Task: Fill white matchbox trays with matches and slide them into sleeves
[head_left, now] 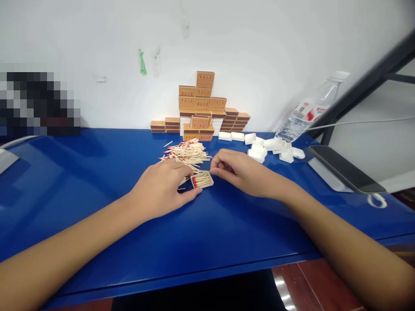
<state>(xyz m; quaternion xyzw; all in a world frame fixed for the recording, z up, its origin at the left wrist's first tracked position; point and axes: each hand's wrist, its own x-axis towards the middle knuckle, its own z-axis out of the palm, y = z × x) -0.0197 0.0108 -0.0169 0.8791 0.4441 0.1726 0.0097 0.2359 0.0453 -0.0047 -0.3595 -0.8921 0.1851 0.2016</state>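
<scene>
A small white matchbox tray (210, 184) lies on the blue table, with several red-headed matches (201, 179) lined up inside, heads to the left. My left hand (164, 185) grips the tray at its left side, the thumb along the near edge and the fingers at the far edge. At the tray's far right corner, my right hand (238, 170) has thumb and forefinger pinched together; whatever lies between them, if anything, is too small to make out. Just beyond both hands spreads a loose heap of matches (188, 151), partly hidden by my left hand.
Orange matchboxes (202, 103) are stacked against the white wall. White empty trays (259, 147) lie scattered at the back right. A leaning water bottle (308, 112) and a propped phone (346, 168) stand on the right. The blue table's (194, 250) front edge runs nearest me.
</scene>
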